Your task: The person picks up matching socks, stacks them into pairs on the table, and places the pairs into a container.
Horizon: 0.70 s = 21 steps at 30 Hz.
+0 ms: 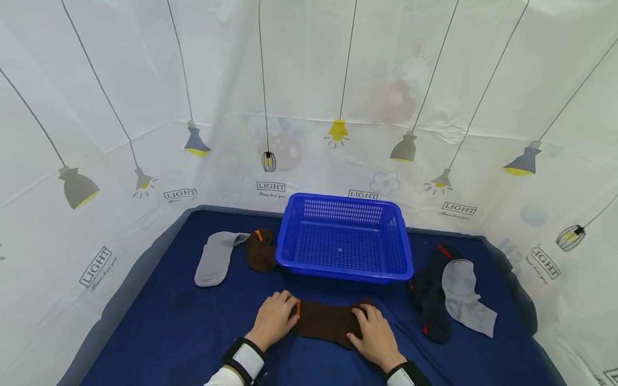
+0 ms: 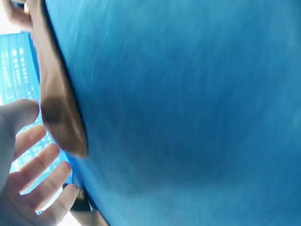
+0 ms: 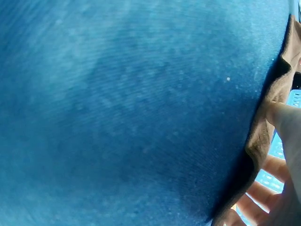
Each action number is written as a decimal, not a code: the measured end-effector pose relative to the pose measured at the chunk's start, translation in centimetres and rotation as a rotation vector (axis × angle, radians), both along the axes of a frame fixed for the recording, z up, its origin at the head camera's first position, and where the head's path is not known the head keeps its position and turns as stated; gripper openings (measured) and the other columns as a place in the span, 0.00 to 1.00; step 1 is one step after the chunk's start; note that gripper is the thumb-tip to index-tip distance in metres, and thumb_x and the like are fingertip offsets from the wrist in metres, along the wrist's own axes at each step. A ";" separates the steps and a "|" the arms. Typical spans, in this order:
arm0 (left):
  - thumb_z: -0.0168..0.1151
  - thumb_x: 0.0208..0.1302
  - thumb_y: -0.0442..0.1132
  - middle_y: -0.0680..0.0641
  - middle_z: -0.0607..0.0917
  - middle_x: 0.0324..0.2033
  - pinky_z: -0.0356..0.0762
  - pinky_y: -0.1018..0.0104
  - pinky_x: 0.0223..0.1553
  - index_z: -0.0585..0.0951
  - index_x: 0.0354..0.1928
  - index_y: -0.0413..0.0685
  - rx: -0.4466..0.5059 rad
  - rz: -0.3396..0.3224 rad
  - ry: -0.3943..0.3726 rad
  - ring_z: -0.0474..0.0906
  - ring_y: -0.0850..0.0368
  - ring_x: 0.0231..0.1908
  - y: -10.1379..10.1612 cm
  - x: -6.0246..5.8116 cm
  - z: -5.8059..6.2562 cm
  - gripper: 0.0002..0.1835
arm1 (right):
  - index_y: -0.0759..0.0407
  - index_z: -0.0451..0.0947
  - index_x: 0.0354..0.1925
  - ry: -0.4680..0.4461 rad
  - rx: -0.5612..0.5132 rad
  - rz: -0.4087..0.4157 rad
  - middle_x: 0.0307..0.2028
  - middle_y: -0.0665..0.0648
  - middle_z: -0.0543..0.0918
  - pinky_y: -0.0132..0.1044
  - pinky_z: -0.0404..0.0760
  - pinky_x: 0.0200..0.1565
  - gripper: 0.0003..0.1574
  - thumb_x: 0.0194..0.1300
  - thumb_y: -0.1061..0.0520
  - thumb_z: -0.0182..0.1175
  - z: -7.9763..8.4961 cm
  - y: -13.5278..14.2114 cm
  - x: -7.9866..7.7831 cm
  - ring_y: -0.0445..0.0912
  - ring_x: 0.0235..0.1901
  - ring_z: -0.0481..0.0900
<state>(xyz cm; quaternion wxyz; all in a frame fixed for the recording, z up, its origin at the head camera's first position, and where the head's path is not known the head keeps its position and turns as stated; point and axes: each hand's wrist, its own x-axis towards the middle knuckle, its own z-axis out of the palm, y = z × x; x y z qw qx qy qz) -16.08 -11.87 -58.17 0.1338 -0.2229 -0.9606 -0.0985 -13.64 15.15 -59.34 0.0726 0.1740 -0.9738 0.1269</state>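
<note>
A brown sock [image 1: 322, 321] with an orange mark at its left end lies flat and stretched sideways on the dark blue cloth. The fingertips of my left hand [image 1: 276, 317] touch that left end; in the left wrist view the fingers of this left hand [image 2: 35, 181] are spread and loosely extended beside the sock [image 2: 59, 113]. My right hand [image 1: 377, 333] rests on the sock's right end, thumb at the near edge and fingers toward the far edge. The right wrist view shows the right hand [image 3: 282, 188] with thumb and fingers apart over the rumpled fabric.
Behind the sock stands a blue plastic basket [image 1: 338, 271]. To its left lie a grey sock [image 1: 214, 260] and another brown sock [image 1: 260, 252]. On the right, a black sock [image 1: 432, 295] with red marks lies partly under a grey sock [image 1: 463, 295]. White printed curtains [image 1: 309, 69] surround the table.
</note>
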 end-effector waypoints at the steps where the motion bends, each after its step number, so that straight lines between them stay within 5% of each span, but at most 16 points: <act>1: 0.69 0.48 0.49 0.52 0.78 0.34 0.73 0.61 0.34 0.81 0.38 0.52 0.009 0.006 0.012 0.74 0.55 0.34 -0.2 -0.3 0.1 0.16 | 0.58 0.74 0.50 -0.002 -0.008 -0.002 0.49 0.62 0.72 0.51 0.75 0.41 0.34 0.47 0.44 0.68 0.0 0.0 0.0 0.57 0.48 0.72; 21: 0.71 0.45 0.45 0.47 0.78 0.34 0.73 0.56 0.31 0.81 0.37 0.47 -0.032 0.128 0.090 0.74 0.50 0.33 -4.2 -5.9 1.8 0.17 | 0.56 0.74 0.51 -0.039 -0.047 0.000 0.49 0.62 0.71 0.52 0.74 0.40 0.33 0.47 0.46 0.69 -0.1 0.1 -0.1 0.58 0.49 0.71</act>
